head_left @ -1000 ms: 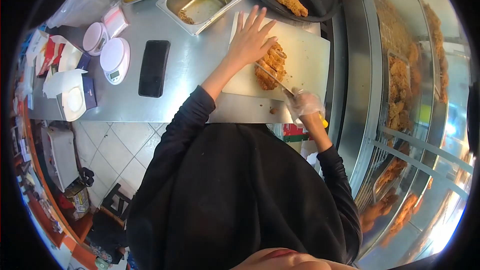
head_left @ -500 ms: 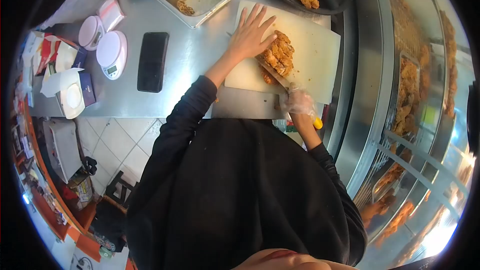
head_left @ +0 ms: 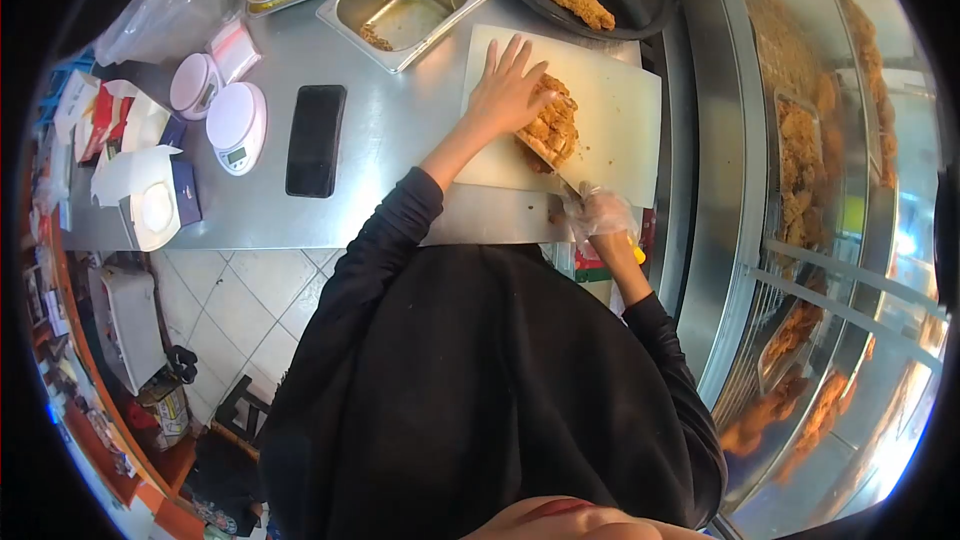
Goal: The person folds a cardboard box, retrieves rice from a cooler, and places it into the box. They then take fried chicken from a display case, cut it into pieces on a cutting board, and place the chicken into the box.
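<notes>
A piece of breaded fried chicken (head_left: 560, 125) with cuts across it lies on a white cutting board (head_left: 622, 115). My bare left hand (head_left: 505, 95) rests on its left side, fingers stretched out and the thumb on the crust. In a clear plastic glove, my right hand (head_left: 606, 212) is closed round a knife (head_left: 566, 180), whose yellow handle end shows below the fist. The blade runs up and left along the near side of the chicken; its tip is hidden by the left hand and the meat.
Behind the board are a steel pan (head_left: 410, 20) with scraps and a black tray (head_left: 640, 20) holding fried chicken. A phone (head_left: 315, 140) and two small scales (head_left: 236, 125) lie to the left. A glass display case (head_left: 735, 140) with fried chicken stands close on the right.
The whole view has shifted a little. The knife blade now looks narrower, more edge-on, against the chicken. Both hands keep nearly the same place on chicken and knife.
</notes>
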{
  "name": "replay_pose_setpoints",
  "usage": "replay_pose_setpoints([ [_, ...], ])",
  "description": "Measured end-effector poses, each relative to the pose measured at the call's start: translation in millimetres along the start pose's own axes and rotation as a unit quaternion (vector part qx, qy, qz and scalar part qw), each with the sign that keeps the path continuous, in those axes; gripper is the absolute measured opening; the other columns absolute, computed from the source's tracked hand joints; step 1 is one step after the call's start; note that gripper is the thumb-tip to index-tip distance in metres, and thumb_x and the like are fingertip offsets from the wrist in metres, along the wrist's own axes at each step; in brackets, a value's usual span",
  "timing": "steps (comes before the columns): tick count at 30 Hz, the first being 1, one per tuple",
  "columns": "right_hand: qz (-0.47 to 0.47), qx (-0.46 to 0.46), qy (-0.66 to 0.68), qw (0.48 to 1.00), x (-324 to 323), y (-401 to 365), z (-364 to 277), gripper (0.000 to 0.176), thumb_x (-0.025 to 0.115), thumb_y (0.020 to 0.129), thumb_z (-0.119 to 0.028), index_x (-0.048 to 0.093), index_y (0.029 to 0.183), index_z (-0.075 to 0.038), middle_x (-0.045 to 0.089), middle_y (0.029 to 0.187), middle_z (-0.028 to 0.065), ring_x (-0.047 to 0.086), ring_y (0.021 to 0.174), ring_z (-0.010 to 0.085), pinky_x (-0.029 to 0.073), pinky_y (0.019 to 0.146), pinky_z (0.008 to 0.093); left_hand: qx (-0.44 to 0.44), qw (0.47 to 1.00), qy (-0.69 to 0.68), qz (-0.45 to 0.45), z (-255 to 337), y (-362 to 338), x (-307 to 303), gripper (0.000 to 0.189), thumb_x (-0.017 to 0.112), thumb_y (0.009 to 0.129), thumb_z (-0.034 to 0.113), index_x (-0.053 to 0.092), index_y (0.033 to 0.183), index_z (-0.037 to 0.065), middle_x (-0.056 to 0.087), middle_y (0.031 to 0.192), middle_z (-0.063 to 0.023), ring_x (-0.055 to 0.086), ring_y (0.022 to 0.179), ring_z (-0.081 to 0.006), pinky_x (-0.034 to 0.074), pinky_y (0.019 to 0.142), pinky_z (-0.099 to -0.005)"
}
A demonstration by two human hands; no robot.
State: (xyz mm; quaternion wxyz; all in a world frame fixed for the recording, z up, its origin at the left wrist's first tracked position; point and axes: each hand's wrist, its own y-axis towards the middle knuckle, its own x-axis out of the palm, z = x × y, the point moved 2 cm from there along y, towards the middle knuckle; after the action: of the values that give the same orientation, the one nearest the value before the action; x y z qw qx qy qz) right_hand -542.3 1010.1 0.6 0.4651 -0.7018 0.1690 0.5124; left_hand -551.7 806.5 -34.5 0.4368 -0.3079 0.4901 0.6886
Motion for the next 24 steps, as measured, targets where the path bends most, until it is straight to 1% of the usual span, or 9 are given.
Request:
replay_pose_setpoints([
  [2,-0.016,-0.010,-0.002,1.000,14.8,12.9,6.6,0.039,0.044,0.076,-0.045,0.054,0.087,-0.009,0.058,0.078,0.0166,0.057,0.075,0.0330,0.045,0.067,0.0410,-0.036,0.999,0.005,-0.033,-4.2,-0.4,9.5,0.052,0.040,0.081,0.046,0.046,0.115,0.008,0.032,0.127,-0.0182,0.016,0.124,-0.0321,0.007,0.100,-0.0489],
  [5,-0.029,-0.007,-0.039,0.999,29.7,25.8,11.0,0.036,0.045,0.075,-0.043,0.052,0.088,-0.010,0.058,0.080,0.0167,0.057,0.076,0.0317,0.046,0.066,0.0405,-0.045,0.998,-0.040,-0.016,-10.4,-6.9,12.4,0.052,0.042,0.081,0.043,0.042,0.119,0.008,0.031,0.127,-0.0196,0.015,0.124,-0.0327,0.007,0.100,-0.0493],
  [7,-0.092,0.032,-0.055,0.994,21.0,28.0,5.7,0.036,0.049,0.073,-0.042,0.050,0.089,-0.010,0.058,0.082,0.0162,0.058,0.077,0.0313,0.046,0.066,0.0404,-0.099,0.994,-0.040,-0.001,-18.9,-19.0,14.8,0.054,0.041,0.082,0.043,0.038,0.122,0.007,0.029,0.128,-0.0202,0.012,0.125,-0.0328,0.005,0.100,-0.0491],
  [11,-0.087,0.006,-0.011,0.996,20.4,28.7,4.0,0.035,0.054,0.070,-0.038,0.049,0.089,-0.009,0.058,0.083,0.0163,0.058,0.077,0.0314,0.046,0.066,0.0407,-0.093,0.996,0.005,-0.013,-13.1,-11.1,14.8,0.054,0.040,0.082,0.043,0.036,0.123,0.008,0.026,0.130,-0.0193,0.011,0.125,-0.0322,0.005,0.100,-0.0490],
  [14,-0.043,0.041,-0.008,0.998,34.9,25.9,10.8,0.037,0.057,0.067,-0.037,0.048,0.090,-0.009,0.058,0.083,0.0157,0.057,0.077,0.0324,0.046,0.065,0.0413,-0.106,0.994,-0.019,-0.012,-14.9,-18.4,16.8,0.055,0.039,0.082,0.043,0.035,0.124,0.009,0.024,0.131,-0.0179,0.010,0.126,-0.0311,0.005,0.100,-0.0492],
  [17,0.031,-0.001,-0.030,0.999,25.2,21.5,8.9,0.037,0.056,0.068,-0.037,0.049,0.090,-0.008,0.058,0.083,0.0162,0.057,0.078,0.0327,0.046,0.066,0.0418,-0.087,0.995,-0.021,0.044,-20.2,-27.8,15.0,0.050,0.044,0.080,0.039,0.042,0.118,0.007,0.033,0.126,-0.0173,0.017,0.123,-0.0316,0.007,0.099,-0.0502],
  [20,-0.015,-0.011,-0.033,0.999,3.0,16.7,14.2,0.032,0.054,0.072,-0.032,0.050,0.092,-0.007,0.058,0.087,0.0159,0.058,0.079,0.0322,0.047,0.067,0.0412,-0.048,0.985,-0.097,0.135,-14.4,-23.0,-3.9,0.040,0.045,0.081,0.032,0.046,0.112,0.007,0.040,0.118,-0.0142,0.028,0.118,-0.0313,0.015,0.098,-0.0479],
  [22,-0.076,0.052,-0.043,0.995,-29.8,-8.9,11.0,0.036,0.046,0.077,-0.038,0.051,0.090,-0.005,0.057,0.088,0.0190,0.057,0.080,0.0333,0.046,0.066,0.0425,-0.078,0.924,-0.251,0.278,-5.2,-22.5,-23.4,0.031,0.044,0.082,0.026,0.048,0.105,0.006,0.046,0.109,-0.0116,0.037,0.109,-0.0302,0.023,0.095,-0.0440],
  [24,-0.023,0.083,-0.028,0.996,-25.2,-2.5,36.0,0.037,0.044,0.079,-0.038,0.052,0.088,-0.004,0.058,0.086,0.0188,0.057,0.080,0.0336,0.046,0.066,0.0422,-0.083,0.924,-0.231,0.292,1.2,-26.5,-43.3,0.028,0.043,0.083,0.024,0.049,0.103,0.005,0.047,0.107,-0.0122,0.039,0.106,-0.0302,0.025,0.094,-0.0418],
])
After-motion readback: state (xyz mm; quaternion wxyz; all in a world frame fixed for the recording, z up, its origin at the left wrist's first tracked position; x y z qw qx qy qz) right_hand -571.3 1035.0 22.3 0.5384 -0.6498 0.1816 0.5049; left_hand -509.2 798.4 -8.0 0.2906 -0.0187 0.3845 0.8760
